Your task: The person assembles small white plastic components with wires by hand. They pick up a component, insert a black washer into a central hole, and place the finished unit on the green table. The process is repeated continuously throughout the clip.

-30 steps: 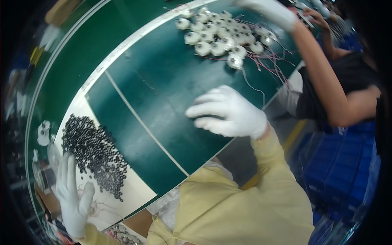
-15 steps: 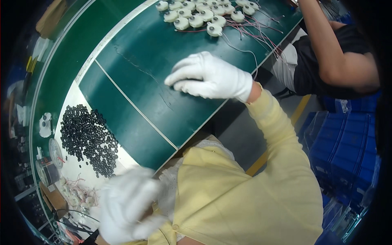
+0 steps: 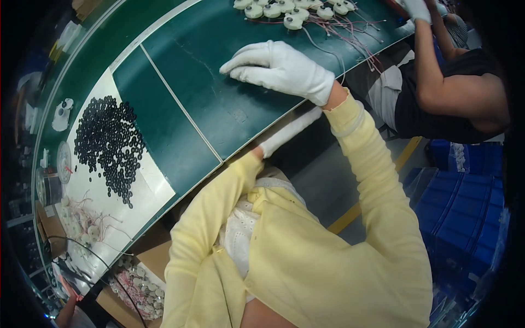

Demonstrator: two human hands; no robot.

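My right hand (image 3: 279, 68), in a white glove, hovers over or rests on the green work surface (image 3: 180, 128); which of the two I cannot tell. Its fingers are stretched out to the left, and nothing shows in them. My left hand (image 3: 290, 133), also gloved, reaches along the table's near edge, below the right wrist. The fingers of this hand are hard to make out there. Beyond the right hand, round off-white parts (image 3: 292, 21) with dark centres lie in a group, their thin wires (image 3: 355, 41) trailing right.
Many small black rings (image 3: 106, 136) are heaped on a white sheet (image 3: 158, 186) at left. Wired parts (image 3: 90, 227) lie nearer, above an open carton (image 3: 145, 290) of similar pieces. A co-worker (image 3: 437, 82) sits at far right, near blue crates (image 3: 459, 202).
My left hand has swung from the lower left, over by the rings, to the table edge under my right wrist. My right hand has risen slightly in view, its fingers straighter. The view has shifted.
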